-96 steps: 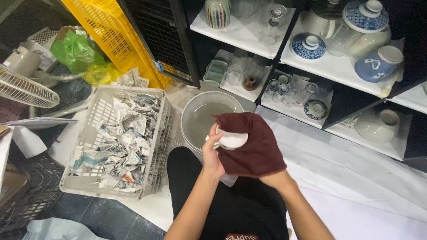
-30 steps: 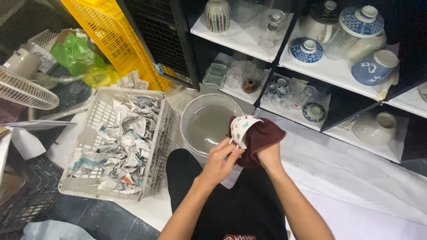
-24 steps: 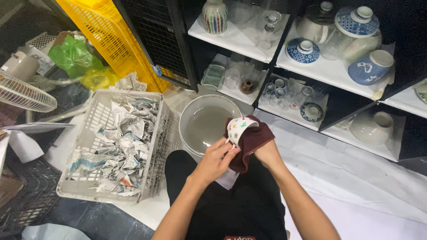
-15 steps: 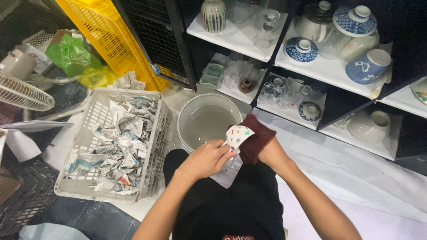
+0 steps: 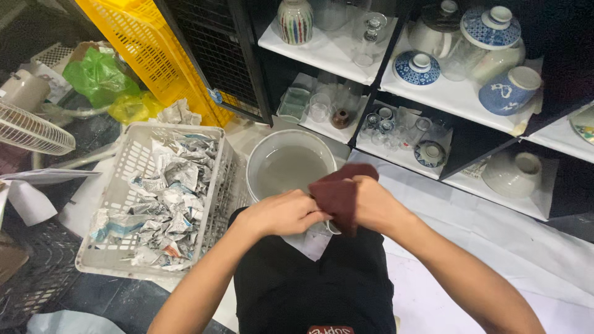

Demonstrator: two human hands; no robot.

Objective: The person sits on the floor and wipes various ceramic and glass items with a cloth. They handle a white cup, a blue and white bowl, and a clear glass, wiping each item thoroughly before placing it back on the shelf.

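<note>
My two hands meet just in front of my lap, over the near rim of a white basin of cloudy water. My right hand grips a dark maroon cloth bunched around a small white dish, of which only a sliver of rim shows below the cloth. My left hand closes on the dish and cloth from the left side. The dish is almost fully hidden by cloth and fingers.
A white plastic basket full of crumpled newspaper stands at my left. Black shelves hold blue-and-white ceramic pots, a striped jar, small glasses and a white bowl. A yellow crate leans at the back left, beside a fan guard.
The dish, open to view earlier, is now wrapped in the cloth. My hands have turned it and drawn together, a little lower and nearer my lap.
</note>
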